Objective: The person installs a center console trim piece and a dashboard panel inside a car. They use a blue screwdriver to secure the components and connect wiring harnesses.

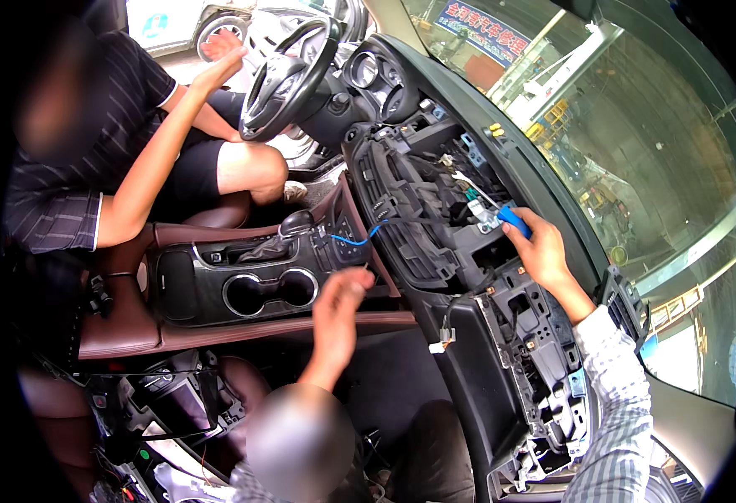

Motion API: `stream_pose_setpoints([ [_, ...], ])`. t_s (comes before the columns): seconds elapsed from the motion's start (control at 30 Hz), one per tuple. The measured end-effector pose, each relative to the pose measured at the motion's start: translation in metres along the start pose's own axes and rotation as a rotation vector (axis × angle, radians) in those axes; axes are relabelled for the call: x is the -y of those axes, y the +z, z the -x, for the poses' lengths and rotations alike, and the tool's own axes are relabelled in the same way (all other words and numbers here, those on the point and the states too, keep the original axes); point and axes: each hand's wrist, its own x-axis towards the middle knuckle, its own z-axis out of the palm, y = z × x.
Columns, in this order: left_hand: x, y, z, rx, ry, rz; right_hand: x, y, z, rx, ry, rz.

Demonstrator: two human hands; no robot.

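My right hand (535, 251) grips the blue handle (512, 220) of a screwdriver, its shaft reaching into the opened dashboard (460, 277) among brackets and small connectors (477, 199). My left hand (341, 306) is raised over the right side of the centre console, fingertips pinched together; what they hold, if anything, is too small to make out. Above it, a blue cable (359, 239) runs from the console's front panel toward the dashboard. A loose white plug (439, 346) hangs on wires below the dash's middle.
Another person (133, 168) sits at the steering wheel (280, 84) with hands raised near it. The gear lever (296, 225) and cup holders (271, 292) lie between us. Removed trim and electronic parts (179, 419) are piled at lower left. The windscreen (619, 168) curves along the right.
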Motion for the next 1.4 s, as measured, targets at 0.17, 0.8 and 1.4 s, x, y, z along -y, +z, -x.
stream_pose_setpoints([
  [0.17, 0.073, 0.044, 0.046, -0.172, -0.303, 0.257, 0.018, 0.013, 0.0, 0.009, 0.055, -0.062],
  [0.8, 0.098, 0.091, 0.033, -0.255, -0.152, -0.054, 0.015, 0.038, -0.002, -0.101, -0.119, -0.2],
  [1.4, 0.141, 0.136, 0.089, -0.328, -0.49, 0.407, -0.002, 0.038, -0.001, 0.051, -0.018, -0.244],
])
